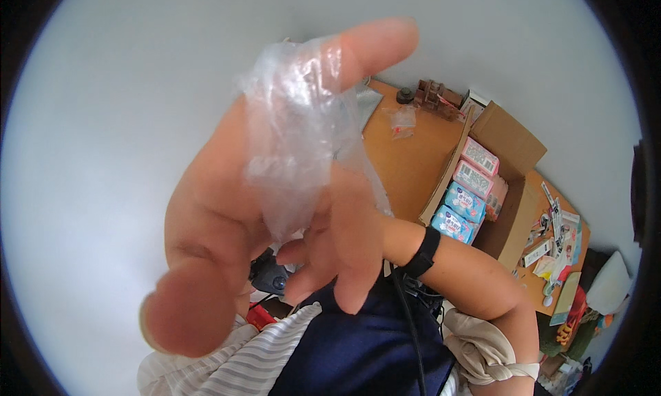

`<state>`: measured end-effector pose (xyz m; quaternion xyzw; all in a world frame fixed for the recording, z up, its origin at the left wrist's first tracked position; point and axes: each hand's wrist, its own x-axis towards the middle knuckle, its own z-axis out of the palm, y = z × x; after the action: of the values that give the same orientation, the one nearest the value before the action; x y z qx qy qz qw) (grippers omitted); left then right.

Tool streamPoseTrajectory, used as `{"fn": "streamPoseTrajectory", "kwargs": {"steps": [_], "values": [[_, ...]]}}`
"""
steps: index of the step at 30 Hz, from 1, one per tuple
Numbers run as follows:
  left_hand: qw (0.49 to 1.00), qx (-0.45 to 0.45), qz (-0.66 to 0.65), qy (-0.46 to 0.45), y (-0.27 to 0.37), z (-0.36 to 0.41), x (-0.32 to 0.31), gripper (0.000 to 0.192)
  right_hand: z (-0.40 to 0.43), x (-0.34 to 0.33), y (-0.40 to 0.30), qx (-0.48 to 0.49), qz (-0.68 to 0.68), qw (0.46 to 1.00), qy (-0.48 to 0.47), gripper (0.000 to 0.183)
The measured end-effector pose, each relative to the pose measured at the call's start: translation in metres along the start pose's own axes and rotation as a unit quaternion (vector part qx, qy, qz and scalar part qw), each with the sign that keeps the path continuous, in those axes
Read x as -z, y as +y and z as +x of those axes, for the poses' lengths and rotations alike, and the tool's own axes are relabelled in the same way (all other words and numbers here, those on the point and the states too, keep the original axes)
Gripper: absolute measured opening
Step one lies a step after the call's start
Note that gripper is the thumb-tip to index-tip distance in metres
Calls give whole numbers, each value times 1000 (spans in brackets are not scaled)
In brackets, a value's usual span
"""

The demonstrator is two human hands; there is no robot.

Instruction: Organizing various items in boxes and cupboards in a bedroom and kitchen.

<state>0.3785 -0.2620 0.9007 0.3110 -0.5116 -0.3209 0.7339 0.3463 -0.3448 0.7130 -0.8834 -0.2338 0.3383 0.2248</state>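
Very near the camera, my left hand (pixel 222 189) fills the left middle of the head view, blurred, with its digits spread wide. Crumpled clear plastic film (pixel 299 107), perhaps a thin bag, drapes over it and around the base of the upper finger. My right hand (pixel 346 241) reaches in from the right, a black strap (pixel 424 252) on the wrist. Its fingers are bent and spread below the film, whose lower edge meets or overlaps this hand. Whether either hand grips the film cannot be told.
An open cardboard box (pixel 508 133) holding pink and blue packs (pixel 465 202) stands on the wooden table (pixel 403 158). Small packets and tools (pixel 555 231) clutter the table's right end. A black cable (pixel 408 318) crosses the dark blue cloth on my lap.
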Motion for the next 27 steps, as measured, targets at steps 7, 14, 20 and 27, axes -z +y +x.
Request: {"fn": "streamPoseTrajectory", "kwargs": {"steps": [7,14,20,27], "values": [[1000,6,-7,1,22,-14,2,121,12,-25,-6,7,-14,1000,20,37],[1000,13,8,1,48,-35,-8,121,43,-51,9,-7,4,979,206,28],[990,-7,-74,-121,31,-47,-8,121,-14,-17,21,-40,54,971,228,26],[997,-26,76,-21,40,-54,5,128,-55,26,-9,9,86,962,260,26]]}}
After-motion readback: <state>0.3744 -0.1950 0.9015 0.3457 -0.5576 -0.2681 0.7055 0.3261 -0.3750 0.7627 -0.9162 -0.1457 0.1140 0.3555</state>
